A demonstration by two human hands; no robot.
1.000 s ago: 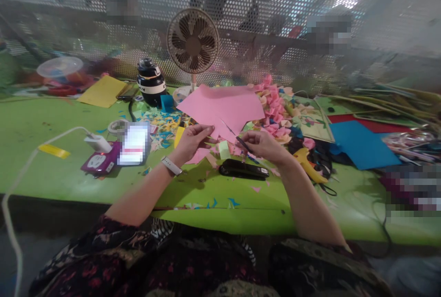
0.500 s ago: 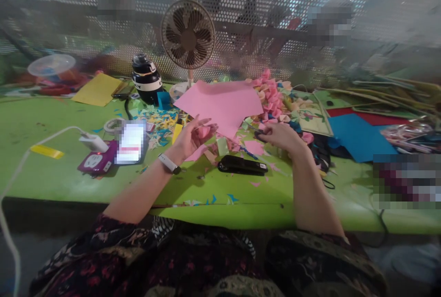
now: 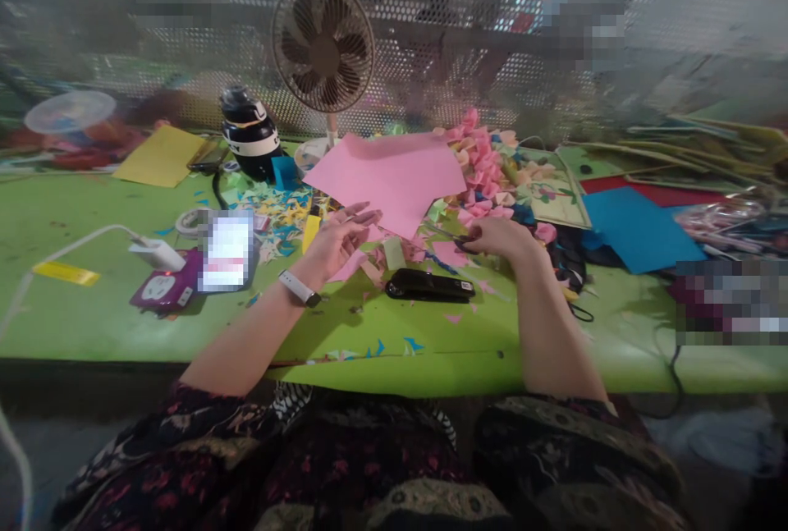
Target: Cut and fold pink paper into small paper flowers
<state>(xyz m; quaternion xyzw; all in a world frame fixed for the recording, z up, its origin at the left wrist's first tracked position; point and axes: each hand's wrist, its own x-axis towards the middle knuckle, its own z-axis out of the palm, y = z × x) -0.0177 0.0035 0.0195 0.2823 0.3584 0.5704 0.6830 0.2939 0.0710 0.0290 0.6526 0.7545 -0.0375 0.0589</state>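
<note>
A large pink paper sheet (image 3: 394, 174) lies on the green table in front of me, with a corner pointing my way. My left hand (image 3: 337, 242) is at the sheet's near left side, palm up, its fingers loosely apart; no held thing shows in it. In my right hand (image 3: 501, 237) is a pair of scissors (image 3: 452, 234), low over the table to the right of that corner, blades pointing left. A black stapler (image 3: 431, 286) lies nearer to me, between my forearms. Just behind it is a small pale green paper piece (image 3: 394, 254).
Behind my right hand is a heap of pink paper shapes (image 3: 483, 162). A small fan (image 3: 323, 47) and a dark bottle (image 3: 249, 137) stand at the back. At left lie a lit phone (image 3: 226, 252) and a purple socket box (image 3: 165, 289); blue paper (image 3: 640, 227) lies right.
My right hand moved right with the scissors, away from the sheet's near corner. My left hand's fingers opened; a small pink piece seen in it half a second ago no longer shows. The view shifted slightly.
</note>
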